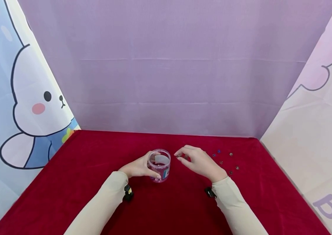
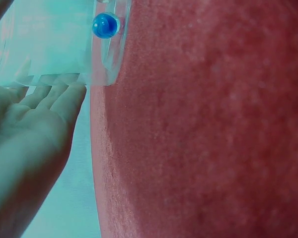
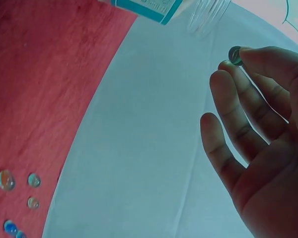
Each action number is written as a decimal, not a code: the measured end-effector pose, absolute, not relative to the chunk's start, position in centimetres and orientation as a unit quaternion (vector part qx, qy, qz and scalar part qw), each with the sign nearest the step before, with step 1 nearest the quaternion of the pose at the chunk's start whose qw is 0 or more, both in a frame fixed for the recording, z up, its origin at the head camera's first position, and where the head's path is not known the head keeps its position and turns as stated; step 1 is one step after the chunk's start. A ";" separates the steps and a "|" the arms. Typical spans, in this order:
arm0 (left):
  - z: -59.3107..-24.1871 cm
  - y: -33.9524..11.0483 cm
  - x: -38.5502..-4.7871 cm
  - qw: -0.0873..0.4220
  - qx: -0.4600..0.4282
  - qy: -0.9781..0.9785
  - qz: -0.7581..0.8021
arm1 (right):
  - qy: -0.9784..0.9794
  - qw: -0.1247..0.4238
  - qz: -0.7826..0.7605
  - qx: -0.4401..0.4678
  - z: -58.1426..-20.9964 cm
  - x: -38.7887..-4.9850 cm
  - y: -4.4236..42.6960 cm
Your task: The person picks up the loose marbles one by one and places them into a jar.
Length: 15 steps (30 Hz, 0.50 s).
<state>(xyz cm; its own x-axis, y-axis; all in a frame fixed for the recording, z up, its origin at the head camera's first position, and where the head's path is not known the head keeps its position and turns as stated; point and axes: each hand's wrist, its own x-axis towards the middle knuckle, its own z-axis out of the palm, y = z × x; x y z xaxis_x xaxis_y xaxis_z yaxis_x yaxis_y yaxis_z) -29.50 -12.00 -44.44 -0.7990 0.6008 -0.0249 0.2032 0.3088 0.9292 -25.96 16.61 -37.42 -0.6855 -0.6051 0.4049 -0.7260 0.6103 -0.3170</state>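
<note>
A clear plastic jar (image 1: 162,168) with an open top and a label on its side stands on the red cloth. My left hand (image 1: 138,167) grips it from the left, fingers behind and thumb in front. Through the wall near the jar's base, a blue marble (image 2: 105,25) shows in the left wrist view. To the right of the jar, my right hand (image 1: 196,160) is raised, pinching a dark greenish glass marble (image 3: 235,55) between thumb and index finger. Its other fingers are spread apart and hold nothing.
Several loose marbles lie on the red cloth (image 1: 260,189) beyond the right hand, among them a blue marble (image 1: 219,151) and an orange-tinted marble (image 3: 6,180). A purple curtain (image 1: 166,81) hangs behind the table, with printed cloths at both sides.
</note>
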 end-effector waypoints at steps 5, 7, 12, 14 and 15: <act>-44.5 -12.0 -29.5 0.187 0.259 0.783 0.533 | -0.882 0.133 0.231 0.388 -37.5 -26.2 15.8; -44.5 -12.0 -29.5 0.189 0.256 0.783 0.535 | -0.881 0.133 0.232 0.391 -37.5 -26.2 15.5; -44.4 -12.0 -29.5 0.193 0.254 0.781 0.537 | -0.875 0.130 0.240 0.399 -37.5 -26.2 14.9; -44.4 -12.0 -29.5 0.194 0.254 0.781 0.537 | -0.874 0.129 0.244 0.400 -37.5 -26.2 14.6; -44.3 -12.0 -29.5 0.195 0.256 0.780 0.537 | -0.873 0.129 0.246 0.402 -37.5 -26.2 14.5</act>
<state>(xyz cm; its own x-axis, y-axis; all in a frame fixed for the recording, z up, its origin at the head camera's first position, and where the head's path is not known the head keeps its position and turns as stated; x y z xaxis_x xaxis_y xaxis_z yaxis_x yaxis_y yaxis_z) -29.49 -12.03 -44.35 -0.7927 0.6089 -0.0288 0.1903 0.2921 0.9373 -26.20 14.49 -37.52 -0.6441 -0.6379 0.4221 -0.7644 0.5561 -0.3261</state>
